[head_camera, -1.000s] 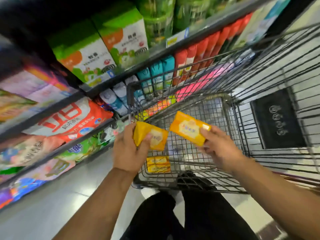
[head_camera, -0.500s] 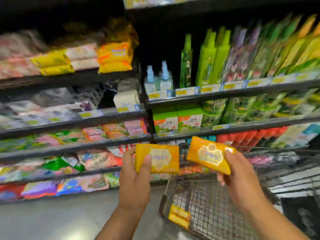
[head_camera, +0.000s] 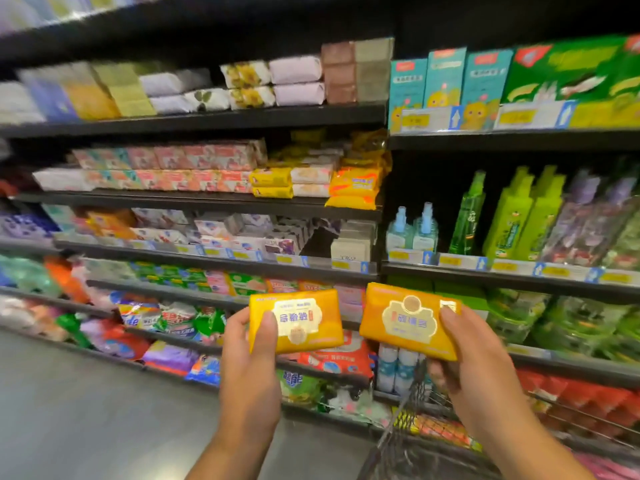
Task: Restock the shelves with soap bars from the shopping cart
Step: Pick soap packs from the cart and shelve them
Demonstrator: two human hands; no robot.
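Yellow-orange wrappers, one bar per hand. My left hand grips the left soap bar by its left end, thumb across the front, fingers behind. My right hand grips the right soap bar by its right end, thumb on the top corner, fingers under the lower edge.

Hands are apart. The bars sit side by side with a small gap, not touching. Both are label-out towards me, I'd say so I can match the print against the stock before placing. The end grips leave the inner end of each bar free, which should let it slide in nose-first.

Both bars are held up in front of the lower shelves, clear of the shopping cart. Its wire corner shows bottom right, under my right hand.

Likely target: the stacked yellow bars on the second shelf from the top, just left of the orange packs. Colour matches, but the print is too blurred to confirm. That shelf is higher than the bars, so it's a reach up.

Risk: the wrap looks slick and I only have one end, so a bar could pivot.
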